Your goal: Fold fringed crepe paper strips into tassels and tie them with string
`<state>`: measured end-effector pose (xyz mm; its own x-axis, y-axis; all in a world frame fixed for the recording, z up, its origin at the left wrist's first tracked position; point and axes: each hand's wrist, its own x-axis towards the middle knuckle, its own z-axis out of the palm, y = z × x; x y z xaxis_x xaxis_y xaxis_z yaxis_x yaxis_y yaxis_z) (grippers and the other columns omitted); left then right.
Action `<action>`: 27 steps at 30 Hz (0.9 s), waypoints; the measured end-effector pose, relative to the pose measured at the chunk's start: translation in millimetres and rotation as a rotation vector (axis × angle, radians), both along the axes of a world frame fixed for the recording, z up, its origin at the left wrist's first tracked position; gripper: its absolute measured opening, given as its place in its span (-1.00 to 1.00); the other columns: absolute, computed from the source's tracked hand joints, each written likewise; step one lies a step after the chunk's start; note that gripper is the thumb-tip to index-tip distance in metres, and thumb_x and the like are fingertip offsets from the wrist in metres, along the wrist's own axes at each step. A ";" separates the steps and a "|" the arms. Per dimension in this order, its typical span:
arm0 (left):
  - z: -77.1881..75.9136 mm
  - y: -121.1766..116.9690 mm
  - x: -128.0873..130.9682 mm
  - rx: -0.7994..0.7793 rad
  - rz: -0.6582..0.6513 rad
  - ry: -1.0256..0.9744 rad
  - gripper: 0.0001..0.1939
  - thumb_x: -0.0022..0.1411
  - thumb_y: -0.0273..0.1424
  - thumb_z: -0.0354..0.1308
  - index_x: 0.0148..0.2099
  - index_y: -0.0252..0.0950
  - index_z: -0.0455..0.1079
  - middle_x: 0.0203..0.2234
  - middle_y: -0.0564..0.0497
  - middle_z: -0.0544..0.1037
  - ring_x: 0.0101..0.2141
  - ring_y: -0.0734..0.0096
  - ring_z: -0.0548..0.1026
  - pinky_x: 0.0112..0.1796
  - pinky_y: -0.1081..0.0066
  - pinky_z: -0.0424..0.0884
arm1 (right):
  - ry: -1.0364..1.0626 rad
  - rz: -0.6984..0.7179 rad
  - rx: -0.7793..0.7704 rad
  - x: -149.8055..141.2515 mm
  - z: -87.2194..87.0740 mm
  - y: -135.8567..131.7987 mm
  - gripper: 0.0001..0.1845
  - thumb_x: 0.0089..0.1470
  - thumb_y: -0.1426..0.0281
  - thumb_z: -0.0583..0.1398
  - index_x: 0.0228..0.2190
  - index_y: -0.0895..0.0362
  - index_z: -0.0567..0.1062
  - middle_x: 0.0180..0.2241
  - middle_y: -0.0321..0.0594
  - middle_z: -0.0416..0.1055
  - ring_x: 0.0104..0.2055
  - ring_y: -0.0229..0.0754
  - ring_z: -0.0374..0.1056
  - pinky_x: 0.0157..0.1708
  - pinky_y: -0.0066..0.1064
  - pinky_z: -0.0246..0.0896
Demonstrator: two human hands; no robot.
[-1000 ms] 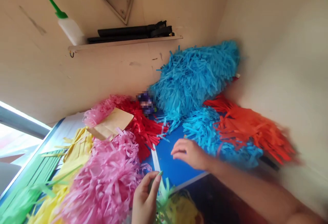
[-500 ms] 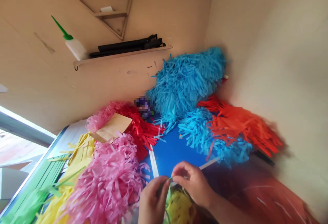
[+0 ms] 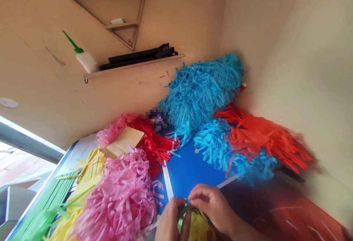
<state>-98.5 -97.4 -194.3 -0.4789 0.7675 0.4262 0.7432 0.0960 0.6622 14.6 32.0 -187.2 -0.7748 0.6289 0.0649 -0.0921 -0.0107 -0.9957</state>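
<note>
At the bottom centre, my left hand point(image 3: 170, 220) and my right hand point(image 3: 211, 207) meet at their fingertips. Both are closed in a pinch on a thin green paper strip point(image 3: 188, 203), of which only a little shows between the fingers. Just below them is a yellow, crumpled-looking piece point(image 3: 199, 227) with darker patches. Its lower part is cut off by the frame edge, and light green point(image 3: 180, 224) shows beside it, by my left hand. Left of my hands lies a heap of pink fringed paper point(image 3: 118, 197).
Blue fringed paper point(image 3: 201, 90) is piled at the back corner, with orange-red fringe point(image 3: 270, 134) to its right. Red fringe point(image 3: 156, 147) and a tan paper piece point(image 3: 125, 141) lie at left. Yellow point(image 3: 88, 174) and green paper point(image 3: 52, 200) line the blue table's point(image 3: 190, 169) left edge.
My hands have shifted slightly right and down in view, still fingertip to fingertip. Less of the green strip shows now. The whole view has tilted up a little.
</note>
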 end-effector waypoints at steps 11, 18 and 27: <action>24.4 0.4 -18.2 0.050 -0.214 0.016 -0.94 0.26 -0.44 0.22 -0.29 -0.19 0.49 -0.47 0.06 0.62 -0.47 0.46 0.60 -0.39 0.58 0.52 | -0.057 -0.047 -0.017 6.1 1.5 -10.4 -0.88 0.06 0.33 0.31 -0.35 0.12 0.54 -0.40 -0.26 0.51 -0.32 -0.19 0.43 -0.25 -0.43 0.33; 23.3 -5.8 -9.1 -0.014 0.009 -0.708 -0.76 0.13 -0.17 0.33 -0.36 -0.26 0.53 -0.51 0.01 0.58 -0.46 0.38 0.54 -0.42 0.51 0.47 | 0.095 0.051 -0.241 4.1 7.4 -3.9 -0.72 -0.05 0.34 0.38 -0.24 0.09 0.55 -0.33 -0.26 0.53 -0.26 -0.17 0.46 -0.20 -0.39 0.35; 7.3 0.5 -6.3 0.047 0.011 -0.854 -0.79 0.08 -0.22 0.39 -0.31 -0.25 0.58 -0.44 -0.02 0.61 -0.40 0.35 0.56 -0.35 0.46 0.51 | 0.018 -0.048 0.104 1.6 5.3 -4.6 -0.88 0.06 0.47 0.23 -0.47 0.12 0.58 -0.40 -0.25 0.51 -0.32 -0.22 0.42 -0.27 -0.46 0.30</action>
